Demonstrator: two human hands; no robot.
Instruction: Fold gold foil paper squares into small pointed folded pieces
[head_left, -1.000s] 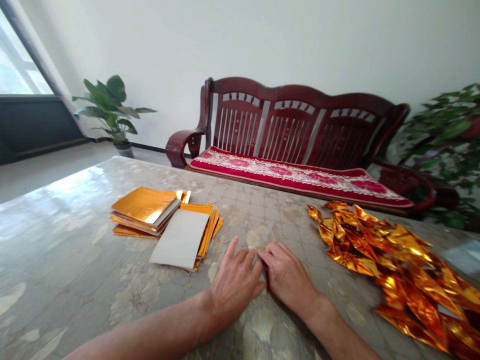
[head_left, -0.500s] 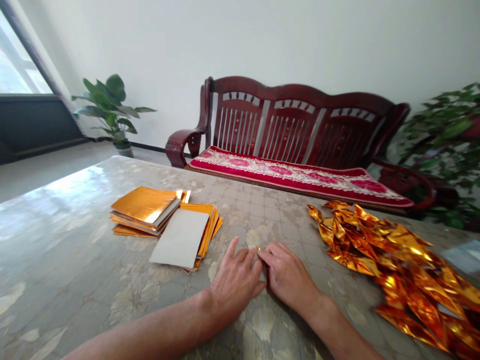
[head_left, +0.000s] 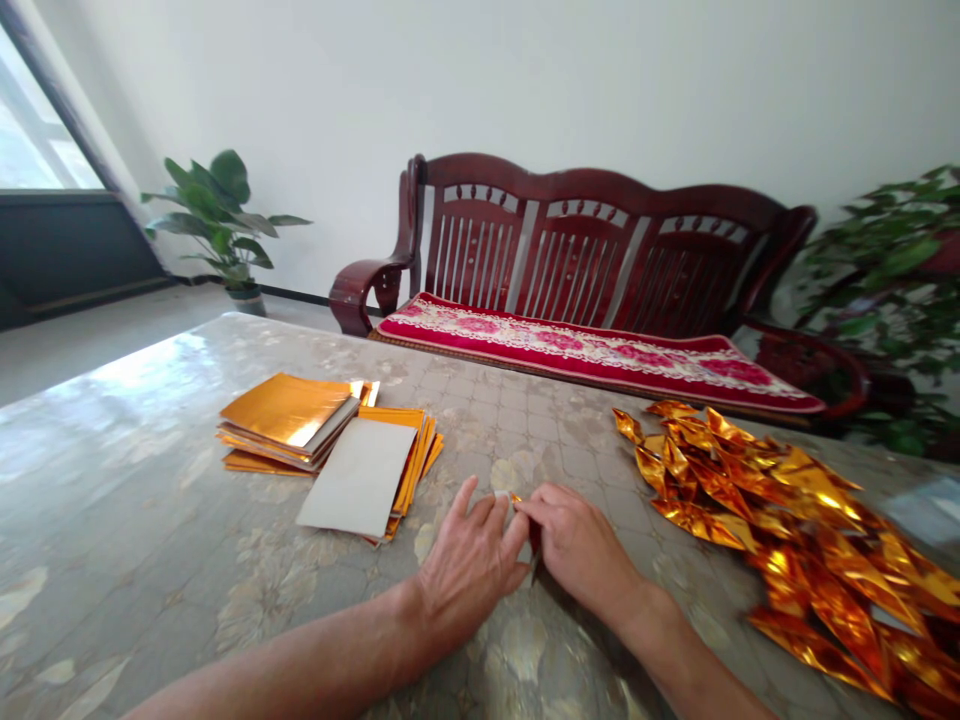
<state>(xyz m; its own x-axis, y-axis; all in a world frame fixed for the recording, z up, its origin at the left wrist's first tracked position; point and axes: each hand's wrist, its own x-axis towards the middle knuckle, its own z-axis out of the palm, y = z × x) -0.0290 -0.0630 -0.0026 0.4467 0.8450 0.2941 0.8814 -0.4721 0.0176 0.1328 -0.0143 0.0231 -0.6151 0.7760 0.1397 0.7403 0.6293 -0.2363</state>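
Note:
Between my two hands is a small piece of gold foil paper [head_left: 516, 498], mostly covered by fingers, with a pale bit and a dark folded edge showing. My left hand [head_left: 474, 545] presses it against the table with bent fingers, the little finger sticking out. My right hand [head_left: 583, 545] pinches the paper's right side between thumb and curled fingers. Left of the hands lies a stack of flat gold foil sheets [head_left: 289, 408], and a second pile beside it has a sheet with its grey back up [head_left: 361, 476]. A heap of folded gold foil pieces [head_left: 795, 530] lies to the right.
The table [head_left: 187, 560] wears a shiny grey patterned cover. A clear plastic item [head_left: 926, 510] sits at its right edge. Beyond stands a dark red wooden bench [head_left: 577, 260] with a red floral cushion [head_left: 600, 350]. Potted plants [head_left: 217, 215] stand at left and right.
My right hand has shifted and turned very slightly at the paper's edge. My left hand stays nearly in place, and the piles look the same.

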